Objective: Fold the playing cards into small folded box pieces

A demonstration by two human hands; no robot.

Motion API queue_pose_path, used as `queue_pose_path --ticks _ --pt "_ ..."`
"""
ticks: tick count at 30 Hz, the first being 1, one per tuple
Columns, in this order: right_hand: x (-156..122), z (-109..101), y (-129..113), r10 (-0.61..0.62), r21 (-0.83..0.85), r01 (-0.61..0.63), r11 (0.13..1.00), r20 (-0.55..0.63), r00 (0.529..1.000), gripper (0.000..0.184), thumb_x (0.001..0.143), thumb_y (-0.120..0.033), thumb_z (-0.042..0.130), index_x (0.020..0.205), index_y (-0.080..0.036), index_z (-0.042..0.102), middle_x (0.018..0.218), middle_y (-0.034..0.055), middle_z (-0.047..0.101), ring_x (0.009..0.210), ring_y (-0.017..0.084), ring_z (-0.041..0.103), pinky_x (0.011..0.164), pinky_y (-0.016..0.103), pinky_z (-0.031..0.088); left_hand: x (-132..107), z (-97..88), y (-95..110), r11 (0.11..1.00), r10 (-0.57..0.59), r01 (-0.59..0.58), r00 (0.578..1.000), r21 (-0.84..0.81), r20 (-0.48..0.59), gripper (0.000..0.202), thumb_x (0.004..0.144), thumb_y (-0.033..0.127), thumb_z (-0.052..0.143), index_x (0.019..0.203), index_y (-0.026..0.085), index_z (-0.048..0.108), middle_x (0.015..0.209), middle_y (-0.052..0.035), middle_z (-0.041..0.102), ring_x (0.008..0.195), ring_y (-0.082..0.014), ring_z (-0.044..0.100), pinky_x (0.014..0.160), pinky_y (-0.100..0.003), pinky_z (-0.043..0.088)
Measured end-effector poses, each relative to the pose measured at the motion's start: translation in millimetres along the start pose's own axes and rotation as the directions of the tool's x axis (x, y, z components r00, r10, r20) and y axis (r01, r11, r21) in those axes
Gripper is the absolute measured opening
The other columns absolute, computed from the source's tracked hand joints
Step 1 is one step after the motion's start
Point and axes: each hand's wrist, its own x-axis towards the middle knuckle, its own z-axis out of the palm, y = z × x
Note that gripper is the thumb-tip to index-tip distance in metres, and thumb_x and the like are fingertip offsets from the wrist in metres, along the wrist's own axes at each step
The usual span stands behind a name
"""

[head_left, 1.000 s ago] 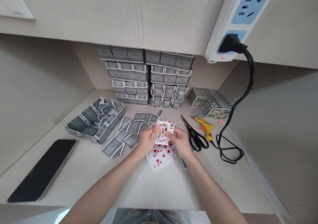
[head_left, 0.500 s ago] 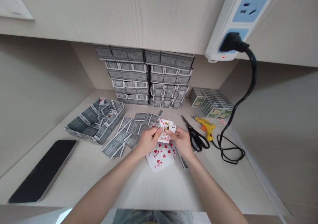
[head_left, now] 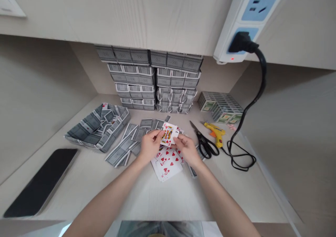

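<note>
My left hand (head_left: 150, 144) pinches the left edge of a king of hearts playing card (head_left: 167, 134), held face up. Partly behind the king is an ace card (head_left: 176, 132), its right side showing. My right hand (head_left: 187, 146) is closed on the ace at its lower right edge, with the thumb on top. Below both hands lies a loose pile of face-up heart cards (head_left: 168, 167). To the left, folded cards with grey patterned backs (head_left: 120, 152) are scattered on the desk.
A tray built of folded cards (head_left: 105, 145) stands left, beyond a black phone (head_left: 39, 184). Stacked card boxes (head_left: 136, 77) rise at the back. Black scissors (head_left: 207, 147), a yellow glue gun (head_left: 216, 132) with its cable, and plastic-wrapped card packs (head_left: 223, 105) lie right. A power strip (head_left: 236, 34) hangs above.
My thumbs have drawn apart toward the card edges, so more of the king's face shows. Both hands have shifted slightly left and up; the whole view has moved a little too.
</note>
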Motion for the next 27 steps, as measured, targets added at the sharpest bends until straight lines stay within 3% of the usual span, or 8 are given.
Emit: queue_pose_path --ticks 3,7,14,19,23,27 --pt "1 -3 1 0.003 -0.020 -0.003 1.000 0.007 1.000 0.031 0.073 -0.042 0.060 0.091 -0.018 0.066 0.088 0.0056 0.070 0.075 0.022 0.066 0.071 0.038 0.054 -1 -1.1 -2 0.997 0.032 -0.033 0.999 0.074 0.011 0.028 0.081 0.037 0.048 0.076 0.015 0.064 0.070 -0.0022 0.064 0.062 -0.0116 0.054 0.056 -0.019 0.040" --pt "2 -9 4 0.016 -0.078 -0.017 0.997 -0.022 1.000 0.031 0.073 -0.043 0.061 0.085 -0.016 0.067 0.082 0.0065 0.070 0.073 0.023 0.066 0.072 0.039 0.054 -2 -1.2 -3 0.989 0.021 -0.028 0.998 0.143 0.051 0.034 0.081 0.040 0.046 0.067 0.014 0.063 0.057 -0.0001 0.059 0.054 -0.0104 0.049 0.049 -0.019 0.036" --pt "1 -9 -1 0.027 -0.036 -0.024 0.999 0.061 0.998 0.029 0.074 -0.042 0.060 0.087 -0.016 0.066 0.083 0.0059 0.070 0.073 0.022 0.066 0.070 0.038 0.054 -2 -0.4 -2 0.998 -0.051 0.049 0.997 0.029 0.064 0.037 0.080 0.044 0.046 0.074 0.013 0.065 0.062 -0.0002 0.064 0.054 -0.0111 0.051 0.049 -0.019 0.037" --pt "3 -9 2 0.024 -0.074 -0.022 0.997 0.024 0.999 0.028 0.074 -0.041 0.058 0.084 -0.015 0.065 0.078 0.0058 0.069 0.066 0.021 0.065 0.065 0.036 0.054 -4 -0.5 1 0.987 -0.019 0.007 0.997 0.158 0.073 0.038 0.082 0.043 0.044 0.069 0.013 0.063 0.056 0.0010 0.060 0.051 -0.0099 0.048 0.048 -0.019 0.034" --pt "5 -12 8 -0.014 -0.173 0.014 0.985 -0.002 1.000 0.028 0.077 -0.041 0.053 0.082 -0.016 0.064 0.075 0.0053 0.068 0.062 0.020 0.063 0.059 0.033 0.053 -6 -1.4 6 0.960 0.052 -0.077 0.994 0.269 0.099 0.035 0.084 0.040 0.042 0.072 0.015 0.063 0.056 0.0012 0.059 0.049 -0.0089 0.046 0.048 -0.019 0.031" --pt "5 -15 16 -0.095 -0.420 0.047 0.906 -0.093 0.991 0.029 0.079 -0.040 0.048 0.072 -0.017 0.063 0.062 0.0032 0.064 0.057 0.018 0.059 0.052 0.028 0.048 -9 -0.3 11 0.912 0.140 -0.178 0.982 0.369 0.128 0.030 0.084 0.035 0.044 0.068 0.017 0.061 0.053 0.0018 0.056 0.045 -0.0086 0.043 0.047 -0.021 0.029"
